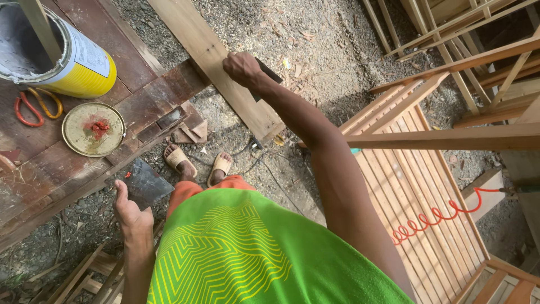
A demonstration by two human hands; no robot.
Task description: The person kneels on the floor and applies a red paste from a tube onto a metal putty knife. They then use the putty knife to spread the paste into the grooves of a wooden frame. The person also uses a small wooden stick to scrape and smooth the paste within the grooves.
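Observation:
My right hand point(242, 67) is stretched forward and closed on a dark flat tool point(269, 74), a scraper or sanding block, pressed against a long pale wooden plank point(209, 53) that slants across the gravel. My left hand point(130, 211) hangs low beside my hip, fingers apart, holding nothing. Just in front of it lies a dark flat metal sheet point(147, 184) by the edge of the dark wooden platform point(140, 95). My feet in sandals point(198, 163) stand on the gravel below.
A yellow paint can point(84, 70) with a stick in it, a round lid point(93, 129) with red smears and orange-handled scissors point(35, 105) sit on the platform. Slatted wooden frames point(416, 169) stand at right, with a red coiled hose point(436, 217). A black cable point(264, 163) lies on the ground.

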